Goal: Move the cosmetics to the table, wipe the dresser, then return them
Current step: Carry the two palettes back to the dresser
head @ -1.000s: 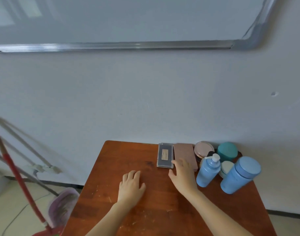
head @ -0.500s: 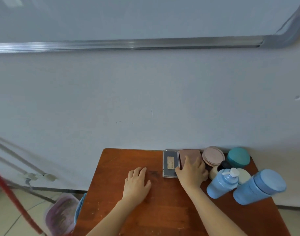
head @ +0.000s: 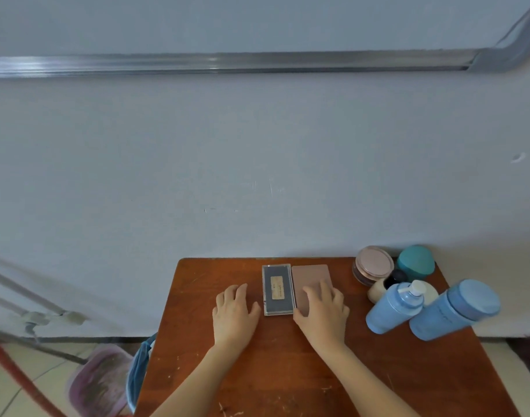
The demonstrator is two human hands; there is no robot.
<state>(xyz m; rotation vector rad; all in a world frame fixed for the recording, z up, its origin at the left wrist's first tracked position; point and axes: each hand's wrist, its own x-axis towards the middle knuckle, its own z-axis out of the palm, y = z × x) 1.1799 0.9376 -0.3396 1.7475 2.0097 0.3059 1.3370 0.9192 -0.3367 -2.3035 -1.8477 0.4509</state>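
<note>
Wooden tabletop (head: 288,371) against wall; right hand (head: 324,314) flat, fingers spread on pink palette (head: 310,275); left hand (head: 233,314) flat just left of dark palette (head: 276,290).

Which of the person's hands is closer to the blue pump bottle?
Right. The right hand rests on the pink case, just left of the blue pump bottle; the left hand lies flat on the wooden top, beyond the dark case, farther off.

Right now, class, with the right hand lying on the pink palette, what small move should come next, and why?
Probably close the right hand round the pink palette and lift it: its fingers only lie flat on the lid, no grip yet, and the dark palette sits flush beside it.
</note>
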